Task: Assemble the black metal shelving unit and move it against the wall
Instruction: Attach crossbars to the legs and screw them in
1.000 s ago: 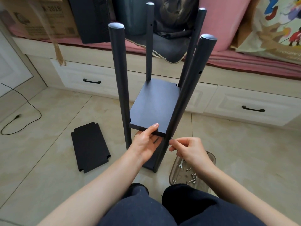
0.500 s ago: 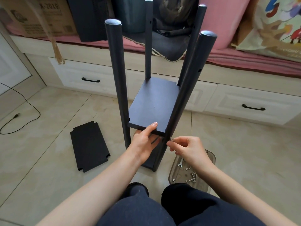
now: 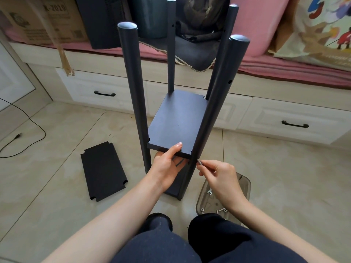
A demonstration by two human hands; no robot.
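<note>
While crouched before the shelving unit (image 3: 182, 103): right hand (image 3: 220, 179) pinching a screw (image 3: 199, 161) at the near right post (image 3: 214, 111), left hand (image 3: 167, 166) gripping the middle shelf (image 3: 176, 122) edge. Left of the unit, a spare shelf panel (image 3: 103, 170) lying unfitted. Roughly halfway, judging by that; wall move pending.

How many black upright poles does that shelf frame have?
4: near left pole, near right pole, far left pole and far right pole, one at each corner of the shelf board.
</note>
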